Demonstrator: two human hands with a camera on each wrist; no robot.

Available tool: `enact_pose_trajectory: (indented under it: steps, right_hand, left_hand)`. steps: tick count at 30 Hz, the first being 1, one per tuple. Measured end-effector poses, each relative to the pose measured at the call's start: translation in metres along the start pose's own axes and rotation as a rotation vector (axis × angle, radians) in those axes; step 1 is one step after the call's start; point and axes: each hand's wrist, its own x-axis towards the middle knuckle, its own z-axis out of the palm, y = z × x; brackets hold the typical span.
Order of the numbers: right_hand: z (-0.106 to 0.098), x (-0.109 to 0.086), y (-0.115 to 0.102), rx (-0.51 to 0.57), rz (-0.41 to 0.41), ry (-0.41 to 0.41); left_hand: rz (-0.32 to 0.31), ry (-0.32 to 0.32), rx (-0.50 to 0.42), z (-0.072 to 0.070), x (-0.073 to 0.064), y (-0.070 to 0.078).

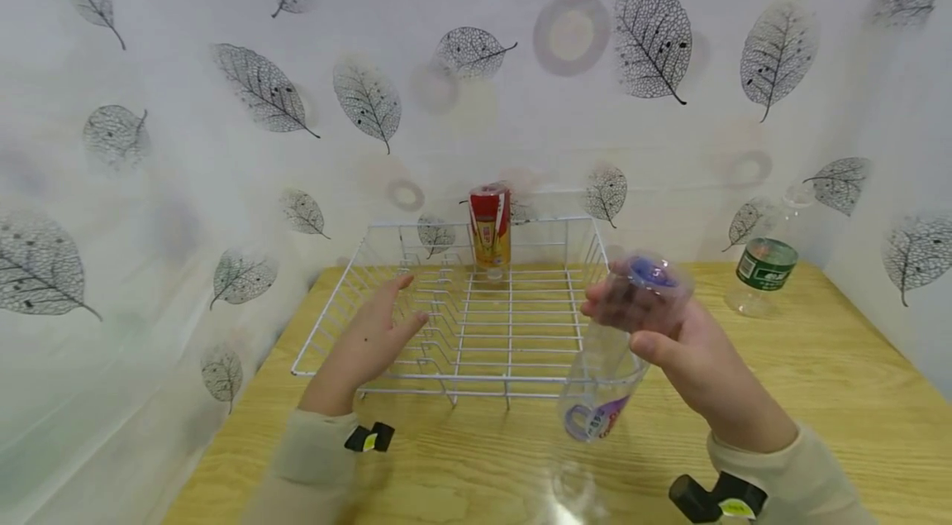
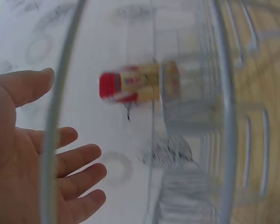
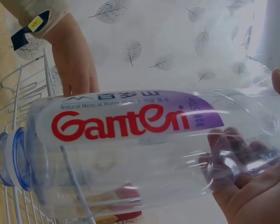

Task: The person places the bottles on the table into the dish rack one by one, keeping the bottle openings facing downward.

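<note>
Our left arm and right arm extend from the near side toward the far. Our left hand holds nothing, its thumb spread wide from nearly straight, slightly parted fingers. Our right hand angles left and grips, its fingers curled on the far side, its thumb nearer.

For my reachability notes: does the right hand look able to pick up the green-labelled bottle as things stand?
Probably not yet: the right hand grips a clear Ganten bottle, which it would likely have to release. Nothing visible blocks the way to the green-labelled bottle on the table.
</note>
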Motion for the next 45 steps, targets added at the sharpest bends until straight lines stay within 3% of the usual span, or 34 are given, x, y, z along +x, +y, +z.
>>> enact_pose_trajectory:
  steps: [7,15,18,24,27,31,35,45]
  right_hand:
    - [0.001,0.002,0.002,0.004,-0.016,-0.024]
    - [0.002,0.004,0.003,0.025,-0.026,-0.036]
    - [0.003,0.005,0.003,0.035,-0.03,-0.041]
    - [0.003,0.007,0.004,0.037,-0.026,-0.048]
    - [0.003,0.006,0.005,0.021,-0.005,-0.043]
    - [0.002,0.005,0.005,0.007,0.008,-0.045]
    - [0.0,0.005,0.004,0.011,-0.024,-0.048]
    - [-0.002,0.022,-0.015,0.088,-0.111,0.027]
  left_hand:
    - [-0.105,0.02,0.123,-0.013,0.001,-0.046]
    - [-0.164,0.071,0.206,-0.036,-0.006,-0.064]
    - [-0.188,0.044,0.179,-0.047,-0.01,-0.074]
    - [-0.249,-0.052,-0.03,-0.06,-0.017,-0.101]
    - [-0.271,-0.071,-0.242,-0.059,-0.019,-0.111]
    - [-0.246,-0.05,-0.454,-0.055,-0.018,-0.116]
    - [-0.215,-0.022,-0.492,-0.052,-0.016,-0.117]
    - [-0.248,-0.005,-0.56,-0.047,-0.017,-0.114]
